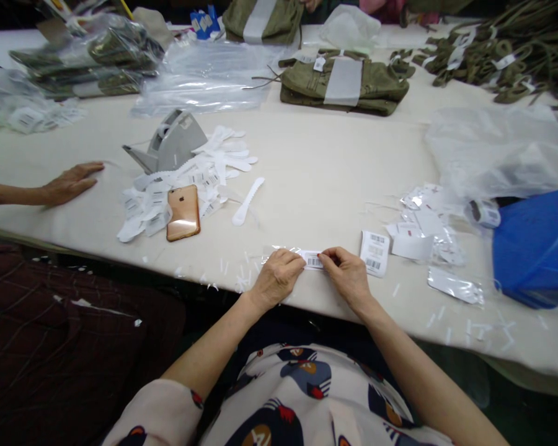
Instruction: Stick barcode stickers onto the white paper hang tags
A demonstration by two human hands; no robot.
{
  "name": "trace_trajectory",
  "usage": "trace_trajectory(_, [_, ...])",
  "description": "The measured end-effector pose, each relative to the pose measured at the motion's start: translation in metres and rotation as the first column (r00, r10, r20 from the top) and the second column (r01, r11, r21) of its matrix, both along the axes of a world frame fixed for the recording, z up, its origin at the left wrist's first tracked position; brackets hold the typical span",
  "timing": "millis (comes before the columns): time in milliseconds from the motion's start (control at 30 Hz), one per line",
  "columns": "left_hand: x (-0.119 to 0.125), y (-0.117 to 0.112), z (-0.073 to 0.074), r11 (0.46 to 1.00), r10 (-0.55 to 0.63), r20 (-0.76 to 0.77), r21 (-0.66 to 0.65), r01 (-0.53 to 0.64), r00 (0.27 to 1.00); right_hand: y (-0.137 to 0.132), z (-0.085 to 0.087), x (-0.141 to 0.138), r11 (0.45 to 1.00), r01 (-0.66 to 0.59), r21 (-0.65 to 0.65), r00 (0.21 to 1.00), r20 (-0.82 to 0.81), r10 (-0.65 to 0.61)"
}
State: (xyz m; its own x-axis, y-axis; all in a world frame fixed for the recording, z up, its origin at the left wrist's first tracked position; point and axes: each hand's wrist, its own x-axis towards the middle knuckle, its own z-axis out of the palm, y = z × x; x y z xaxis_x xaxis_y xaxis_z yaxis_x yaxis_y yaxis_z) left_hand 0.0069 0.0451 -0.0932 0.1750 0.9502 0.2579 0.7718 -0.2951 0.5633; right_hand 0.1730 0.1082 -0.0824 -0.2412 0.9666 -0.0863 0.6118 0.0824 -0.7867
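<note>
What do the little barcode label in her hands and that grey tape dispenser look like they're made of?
The barcode label, pinched between the left hand and right hand, looks like thin matte white paper with black print. The tape dispenser looks like moulded grey plastic, smooth and dull.

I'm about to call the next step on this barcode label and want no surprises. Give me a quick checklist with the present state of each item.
1. Barcode label held at both ends: ok. Left hand pinches its left end, right hand its right end.
2. Barcode facing up and readable: ok, bars show, though the digits are too small to read.
3. Label lying flat on the table: cannot tell, the fingers hide its edges.
4. Spare tags in reach: ok, a barcode tag lies just right of the right hand.
5. Phone apart from the hands: ok.
6. Co-worker's hand apart from the label: ok, resting far to the left.
</note>
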Motion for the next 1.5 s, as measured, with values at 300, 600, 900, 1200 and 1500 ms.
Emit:
trace_trajectory(300, [-0.001, 0.001, -0.003, 0.999, -0.038, -0.104, 0.034, 0.041, 0.994, -0.003, -0.002, -0.002, 0.997, -0.016, 0.077, 0.999, 0.053, 0.012])
trace_trajectory(600, [0.001, 0.002, 0.002, 0.997, -0.055, -0.200, 0.042, 0.065, 0.978, -0.012, -0.003, -0.002, 0.880, -0.159, 0.448, 0.928, 0.372, -0.021])
trace_trajectory(900, [0.000, 0.003, 0.003, 0.996, -0.065, -0.211, 0.050, 0.077, 0.975, -0.040, -0.008, 0.007, 0.708, -0.450, 0.545, 0.849, 0.506, 0.150])
trace_trajectory(1200, [-0.003, 0.005, 0.006, 1.000, -0.013, 0.011, -0.007, 0.013, 1.000, -0.032, -0.003, 0.021, 0.712, -0.451, 0.538, 0.882, 0.387, 0.267])
trace_trajectory(1500, [-0.044, 0.027, 0.038, 0.956, 0.161, -0.111, -0.228, -0.183, 0.981, -0.002, 0.006, 0.010, 0.909, -0.306, 0.282, 0.903, 0.389, 0.183])
